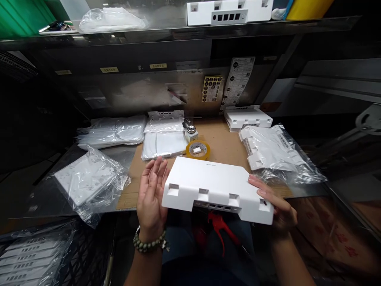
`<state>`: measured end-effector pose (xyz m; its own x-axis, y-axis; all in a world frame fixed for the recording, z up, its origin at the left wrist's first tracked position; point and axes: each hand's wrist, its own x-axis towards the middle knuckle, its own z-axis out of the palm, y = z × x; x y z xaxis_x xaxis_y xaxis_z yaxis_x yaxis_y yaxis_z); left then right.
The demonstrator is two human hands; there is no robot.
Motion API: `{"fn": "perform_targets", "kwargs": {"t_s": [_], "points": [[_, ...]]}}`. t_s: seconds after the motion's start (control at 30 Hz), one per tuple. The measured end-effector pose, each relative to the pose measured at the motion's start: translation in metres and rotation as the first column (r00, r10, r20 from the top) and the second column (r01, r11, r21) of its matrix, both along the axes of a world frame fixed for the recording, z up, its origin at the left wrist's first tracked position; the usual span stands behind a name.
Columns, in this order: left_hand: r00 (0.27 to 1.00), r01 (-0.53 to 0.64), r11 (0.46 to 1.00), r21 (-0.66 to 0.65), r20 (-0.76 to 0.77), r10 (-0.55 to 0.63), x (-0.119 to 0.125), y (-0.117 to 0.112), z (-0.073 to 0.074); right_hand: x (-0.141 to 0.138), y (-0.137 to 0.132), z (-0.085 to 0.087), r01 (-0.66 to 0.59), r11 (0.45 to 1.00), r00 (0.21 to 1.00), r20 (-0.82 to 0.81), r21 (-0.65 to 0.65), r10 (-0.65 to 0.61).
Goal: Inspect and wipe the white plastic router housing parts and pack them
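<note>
A white plastic network box [212,178] is held tilted above the front edge of the bench, its row of port openings facing me. My right hand [276,202] grips its right end, fingers on top and the thumb side hidden beneath. At the left end, my left hand [153,190] is open with fingers stretched upward; whether it touches the box I cannot tell. Just behind the box lies a roll of yellow tape [205,147] with a small white piece inside its ring. Beyond that stands a small bottle with a metal top [191,133].
Bagged white boxes lie at left [86,174] and right [268,151]. Stacked clear bags [114,131] and white sleeves [163,145] sit behind. A white box [248,118] rests at back right. A red air gun [220,228] is below; a metal shelf [166,35] crosses above.
</note>
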<state>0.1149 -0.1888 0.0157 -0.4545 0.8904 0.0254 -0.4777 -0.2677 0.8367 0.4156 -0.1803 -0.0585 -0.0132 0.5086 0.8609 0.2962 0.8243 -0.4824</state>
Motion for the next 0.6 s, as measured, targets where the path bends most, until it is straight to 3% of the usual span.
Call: {"fn": "perform_targets", "kwargs": {"t_s": [0.07, 0.13, 0.17, 0.2, 0.27, 0.33, 0.43, 0.5, 0.6], "points": [[0.97, 0.233, 0.965, -0.117, 0.096, -0.222, -0.007, 0.003, -0.003, 0.0, -0.003, 0.002, 0.023, 1.0, 0.998, 0.057, 0.017, -0.024], [0.869, 0.491, 0.852, -0.182, 0.159, -0.468, -0.014, 0.005, -0.01, -0.001, -0.004, 0.003, 0.027, 1.0, 0.993, 0.113, 0.003, -0.027], [0.83, 0.556, 0.812, -0.175, 0.162, -0.534, -0.017, 0.005, -0.015, -0.002, -0.003, 0.003, 0.036, 0.999, 0.991, 0.129, -0.008, -0.035], [0.822, 0.569, 0.809, -0.15, 0.144, -0.551, -0.019, 0.004, -0.019, -0.004, -0.002, 0.004, 0.046, 0.999, 0.991, 0.126, -0.024, -0.042], [0.881, 0.47, 0.878, -0.085, 0.098, -0.462, -0.021, 0.001, -0.027, -0.007, 0.0, 0.006, 0.08, 0.99, 0.997, 0.025, -0.117, -0.077], [0.942, 0.33, 0.943, -0.041, 0.076, -0.326, -0.021, -0.004, -0.033, -0.01, 0.001, 0.009, 0.063, 0.938, 0.983, -0.141, -0.342, -0.118], [0.968, 0.237, 0.971, -0.042, 0.091, -0.233, -0.021, -0.011, -0.038, -0.012, -0.008, 0.013, -0.158, 0.75, 0.943, -0.323, -0.643, -0.078], [0.967, 0.243, 0.968, -0.058, 0.098, -0.237, -0.021, -0.014, -0.04, -0.011, -0.016, 0.013, -0.28, 0.65, 0.93, -0.367, -0.707, 0.001], [0.974, 0.218, 0.971, -0.092, 0.088, -0.21, -0.023, -0.016, -0.046, -0.013, -0.027, 0.011, -0.287, 0.625, 0.941, -0.336, -0.726, 0.042]]}}
